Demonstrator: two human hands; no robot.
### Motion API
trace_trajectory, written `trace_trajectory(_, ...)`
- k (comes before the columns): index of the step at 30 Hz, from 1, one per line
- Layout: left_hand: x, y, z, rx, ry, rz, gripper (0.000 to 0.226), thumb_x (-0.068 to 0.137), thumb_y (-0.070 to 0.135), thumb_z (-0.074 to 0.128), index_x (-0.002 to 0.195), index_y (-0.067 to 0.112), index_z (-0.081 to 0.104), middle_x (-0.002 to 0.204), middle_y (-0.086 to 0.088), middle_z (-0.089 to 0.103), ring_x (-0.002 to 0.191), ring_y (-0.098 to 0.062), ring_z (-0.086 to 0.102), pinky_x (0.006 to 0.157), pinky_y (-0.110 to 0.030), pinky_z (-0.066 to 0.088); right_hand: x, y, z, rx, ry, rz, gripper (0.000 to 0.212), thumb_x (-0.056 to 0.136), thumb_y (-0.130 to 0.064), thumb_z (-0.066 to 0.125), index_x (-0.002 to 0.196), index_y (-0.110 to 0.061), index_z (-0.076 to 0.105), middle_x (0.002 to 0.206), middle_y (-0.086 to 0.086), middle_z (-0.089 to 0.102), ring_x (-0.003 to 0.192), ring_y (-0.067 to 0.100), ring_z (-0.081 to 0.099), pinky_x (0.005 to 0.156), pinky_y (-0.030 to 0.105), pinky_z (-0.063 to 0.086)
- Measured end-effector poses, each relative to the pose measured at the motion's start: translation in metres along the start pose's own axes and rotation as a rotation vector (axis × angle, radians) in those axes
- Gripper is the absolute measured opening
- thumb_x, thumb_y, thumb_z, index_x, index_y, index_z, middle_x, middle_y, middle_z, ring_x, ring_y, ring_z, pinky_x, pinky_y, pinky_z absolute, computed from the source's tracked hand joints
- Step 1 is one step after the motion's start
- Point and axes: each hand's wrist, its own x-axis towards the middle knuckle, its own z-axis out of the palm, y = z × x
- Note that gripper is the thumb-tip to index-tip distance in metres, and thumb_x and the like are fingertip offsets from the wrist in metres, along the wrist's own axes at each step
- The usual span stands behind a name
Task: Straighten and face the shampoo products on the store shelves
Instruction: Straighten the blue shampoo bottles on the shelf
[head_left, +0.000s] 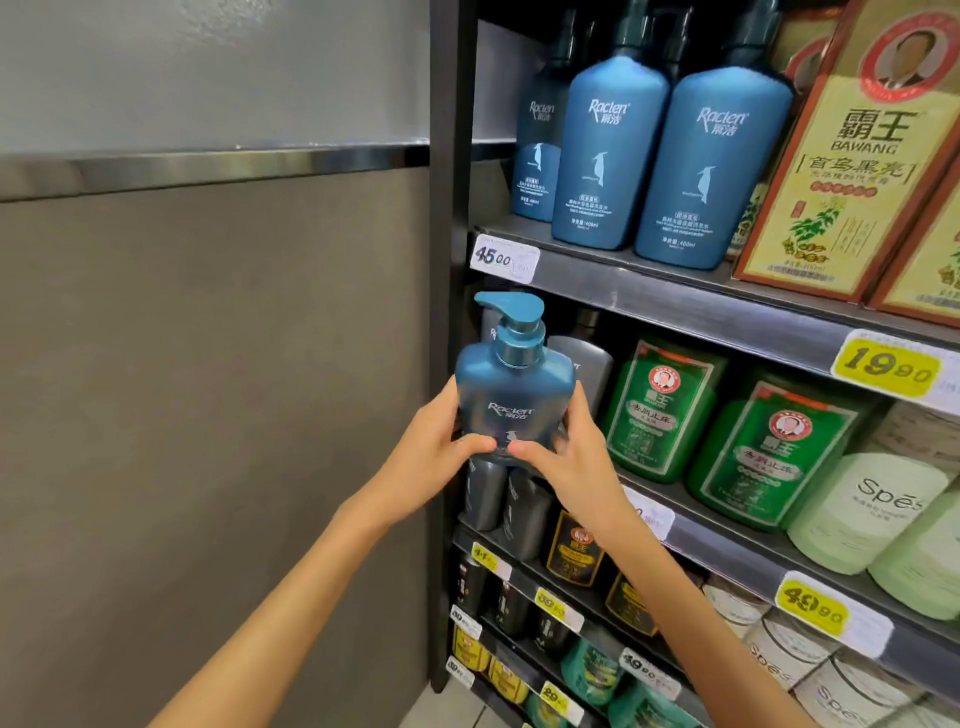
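A blue Raclen pump bottle (511, 387) is held upright in the air in front of the shelf unit's left end, label toward me. My left hand (436, 441) grips its left side and my right hand (563, 449) grips its right side, thumbs across the lower front. On the shelf above stand three more blue Raclen bottles (613, 145), labels forward, the leftmost set further back. Behind the held bottle, grey bottles (587, 369) stand on the second shelf, partly hidden.
Yellow Bawang boxes (852, 156) fill the top shelf's right. Green Bawang bottles (763, 452) and pale Spes bottles (872, 509) stand on the second shelf. Lower shelves hold dark and yellow bottles (571, 551). A black upright post (447, 208) and a grey wall (208, 364) lie left.
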Motion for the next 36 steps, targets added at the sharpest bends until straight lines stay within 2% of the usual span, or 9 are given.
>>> trace_trajectory(8,-0.014,0.008,0.002,0.044,0.04,0.041,0.063,0.079,0.007,0.059,0.117,0.055,0.043,0.112,0.031,0.056,0.104,0.012,0.052,0.085,-0.005,0.04,-0.01,-0.004,0.0,-0.039,-0.018,-0.054,0.077,0.074,-0.004,0.071,0.107,-0.068,0.044,0.107,-0.034,0.058,0.107,-0.006,0.057,0.089,0.011,0.044)
trace_trajectory(11,-0.02,0.015,-0.001,-0.048,0.031,-0.003,0.047,0.079,0.012,0.062,0.116,0.039,0.048,0.111,0.016,0.061,0.106,-0.003,0.057,0.089,-0.019,0.047,-0.009,-0.009,-0.006,-0.062,-0.065,-0.005,0.069,0.075,-0.001,0.075,0.113,-0.05,0.046,0.106,-0.032,0.062,0.106,-0.004,0.059,0.087,0.014,0.047)
trace_trajectory(14,-0.021,0.033,-0.011,-0.147,0.027,-0.079,0.035,0.079,0.025,0.07,0.11,0.018,0.055,0.103,0.007,0.068,0.097,-0.011,0.064,0.078,-0.02,0.051,-0.004,-0.025,-0.008,0.016,-0.088,0.089,0.048,0.074,-0.007,0.077,0.109,-0.031,0.054,0.099,-0.018,0.068,0.094,-0.001,0.067,0.076,0.016,0.052)
trace_trajectory(17,-0.021,0.057,-0.012,-0.329,0.068,-0.228,0.042,0.075,0.036,0.066,0.106,0.009,0.061,0.097,0.001,0.072,0.086,-0.01,0.068,0.07,-0.02,0.053,0.002,-0.041,-0.003,0.2,-0.137,0.23,0.04,0.074,-0.026,0.075,0.109,-0.011,0.061,0.094,-0.002,0.074,0.088,0.013,0.07,0.075,0.03,0.058)
trace_trajectory(20,-0.02,0.071,-0.011,-0.408,0.058,-0.481,0.049,0.08,0.044,0.057,0.109,0.005,0.064,0.103,-0.01,0.072,0.094,-0.021,0.068,0.081,-0.031,0.054,0.008,-0.053,-0.001,0.28,-0.196,0.428,0.037,0.073,-0.04,0.072,0.097,-0.012,0.068,0.094,0.004,0.075,0.089,0.019,0.071,0.072,0.027,0.058)
trace_trajectory(23,-0.023,0.075,-0.014,-0.392,0.006,-0.563,0.04,0.087,0.042,0.054,0.107,0.008,0.065,0.101,-0.006,0.073,0.092,-0.018,0.069,0.073,-0.025,0.056,0.009,-0.055,0.001,0.255,-0.151,0.503,0.031,0.08,-0.036,0.069,0.098,-0.01,0.067,0.093,0.004,0.075,0.088,0.018,0.072,0.072,0.027,0.058)
trace_trajectory(27,-0.027,0.066,-0.009,-0.334,0.075,-0.461,0.028,0.081,0.029,0.064,0.105,0.013,0.063,0.092,0.003,0.073,0.078,-0.004,0.068,0.06,-0.016,0.053,0.002,-0.051,0.005,0.211,-0.077,0.384,0.034,0.085,-0.03,0.065,0.111,-0.01,0.061,0.102,0.003,0.073,0.09,0.013,0.07,0.071,0.024,0.056)
trace_trajectory(31,-0.016,0.052,-0.005,-0.25,0.256,-0.267,0.027,0.08,0.013,0.068,0.103,0.024,0.059,0.105,0.005,0.069,0.093,-0.004,0.066,0.077,-0.016,0.052,0.005,-0.046,0.007,0.204,0.0,0.292,0.025,0.087,-0.016,0.063,0.112,-0.014,0.058,0.114,0.006,0.069,0.099,0.015,0.067,0.085,0.029,0.055)
trace_trajectory(36,0.034,0.056,-0.015,-0.188,0.245,-0.107,0.039,0.085,0.006,0.062,0.119,0.023,0.05,0.116,0.004,0.064,0.104,-0.007,0.062,0.089,-0.022,0.05,0.047,-0.061,0.003,0.121,0.144,0.144,0.025,0.085,-0.009,0.066,0.109,-0.015,0.059,0.112,0.006,0.069,0.102,0.018,0.066,0.093,0.039,0.052)
